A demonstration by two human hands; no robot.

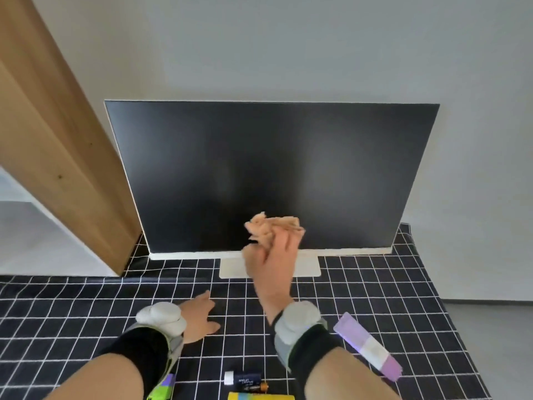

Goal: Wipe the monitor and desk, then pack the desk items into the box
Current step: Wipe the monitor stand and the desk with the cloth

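Left hand [199, 316]: fingers released, spread flat on the checked worktop [86, 307]. Monitor [259, 157]: stood upright at the back, screen dark. Right hand [277, 258]: fingers grasped a crumpled tan cloth [268, 225], held against the screen's lower centre. Glue stick [243, 378]: lay at the front. Purple-and-white packet [366, 345]: lay just right of the right wrist.

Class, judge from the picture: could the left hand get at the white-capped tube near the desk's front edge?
Probably yes. The left hand rests open on the checked cloth, holding nothing, and only bare cloth lies between it and the tube.
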